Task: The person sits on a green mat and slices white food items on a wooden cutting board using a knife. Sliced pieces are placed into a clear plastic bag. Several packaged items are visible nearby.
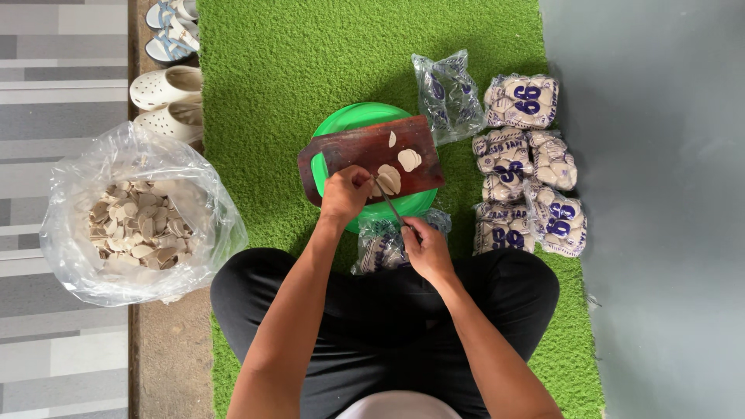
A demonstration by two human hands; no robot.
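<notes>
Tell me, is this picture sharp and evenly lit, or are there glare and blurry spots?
Head view: soft, even daylight, with only faint shadows under the cutting board; mild glare on the clear plastic bag of slices; the left hand, the right hand and the knife look slightly soft; the edges show little distortion.

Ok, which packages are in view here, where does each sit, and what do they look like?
Sealed packets: stacked right of the board, clear with blue print, pale pieces inside.
Emptied packet: behind the board, crumpled, clear and blue.
Opened packet: by right hand.
Big clear bag: far left, open, holding pale slices.
</notes>
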